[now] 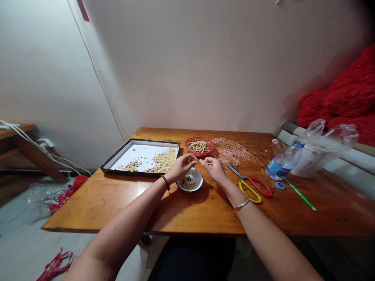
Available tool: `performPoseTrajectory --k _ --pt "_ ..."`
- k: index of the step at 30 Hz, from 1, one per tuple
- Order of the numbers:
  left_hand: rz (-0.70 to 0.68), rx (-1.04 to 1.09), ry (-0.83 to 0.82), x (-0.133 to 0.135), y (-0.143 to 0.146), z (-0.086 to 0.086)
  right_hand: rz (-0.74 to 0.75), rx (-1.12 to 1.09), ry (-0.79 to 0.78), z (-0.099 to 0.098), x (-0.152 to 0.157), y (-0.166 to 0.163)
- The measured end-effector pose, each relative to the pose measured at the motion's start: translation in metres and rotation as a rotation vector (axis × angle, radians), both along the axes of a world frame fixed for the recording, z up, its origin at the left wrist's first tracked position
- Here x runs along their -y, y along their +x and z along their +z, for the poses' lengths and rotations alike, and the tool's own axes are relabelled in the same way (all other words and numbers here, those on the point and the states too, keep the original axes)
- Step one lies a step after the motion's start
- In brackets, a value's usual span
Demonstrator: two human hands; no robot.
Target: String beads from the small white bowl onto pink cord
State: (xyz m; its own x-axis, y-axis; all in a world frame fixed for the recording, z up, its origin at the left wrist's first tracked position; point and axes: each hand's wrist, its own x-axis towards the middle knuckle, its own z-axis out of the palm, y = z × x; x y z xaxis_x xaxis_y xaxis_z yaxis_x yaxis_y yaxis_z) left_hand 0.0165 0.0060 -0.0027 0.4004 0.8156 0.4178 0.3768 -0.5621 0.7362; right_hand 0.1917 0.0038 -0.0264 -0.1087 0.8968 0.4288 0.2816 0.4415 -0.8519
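Note:
My left hand [184, 166] and my right hand [213, 168] meet above a small white bowl [199, 180], fingertips close together. The left thumb and forefinger are pinched; what lies between them is too small to make out. My right hand is closed too, with small pale beads [209, 164] showing at its curled fingers. In the bowl lie loose beads [189, 184], mostly tan, some dark. Just behind the hands stands a red basket [211, 150] holding strung beads [199, 146]. Left of the hands, a black-edged white tray [134, 152] contains many scattered tan and dark beads [164, 159].
Pink cords [233, 150] lie right of the basket. Scissors [249, 185] with red and yellow handles rest near my right wrist. Farther right are a water bottle [285, 162], its blue cap [280, 186], a green strip [300, 194] and a plastic-bagged tub [310, 160].

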Motion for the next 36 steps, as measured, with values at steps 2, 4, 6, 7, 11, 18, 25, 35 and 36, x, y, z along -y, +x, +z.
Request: performPoseTrajectory --k 2,4,6,7,11,18,25,35,36 --pt "0.011 -0.014 0.026 0.0 0.0 0.0 -0.011 0.01 0.009 0.0 0.0 0.0" --pt "0.019 -0.027 0.05 0.001 0.0 0.0 -0.023 0.022 0.014 0.001 0.0 0.0" --pt "0.027 -0.044 0.064 0.001 0.0 0.0 -0.032 0.036 0.014 0.001 0.0 0.001" --pt "0.033 -0.056 0.067 0.001 0.0 0.001 -0.04 0.044 0.014 0.001 0.001 0.001" --pt "0.1 -0.149 0.117 0.003 0.0 0.001 -0.068 0.083 0.025 0.001 0.002 0.001" --pt "0.197 -0.403 0.393 0.007 -0.002 0.001 -0.114 0.122 0.032 0.002 0.005 0.001" --pt "0.236 -0.549 0.511 0.009 -0.002 0.001 -0.17 0.236 0.092 0.003 0.011 -0.001" --pt "0.174 -0.461 0.439 0.012 -0.002 0.0 -0.01 0.158 0.024 -0.006 0.003 -0.004" --pt "0.193 -0.473 0.444 0.012 -0.002 0.001 0.005 0.137 0.015 -0.008 0.002 -0.004"
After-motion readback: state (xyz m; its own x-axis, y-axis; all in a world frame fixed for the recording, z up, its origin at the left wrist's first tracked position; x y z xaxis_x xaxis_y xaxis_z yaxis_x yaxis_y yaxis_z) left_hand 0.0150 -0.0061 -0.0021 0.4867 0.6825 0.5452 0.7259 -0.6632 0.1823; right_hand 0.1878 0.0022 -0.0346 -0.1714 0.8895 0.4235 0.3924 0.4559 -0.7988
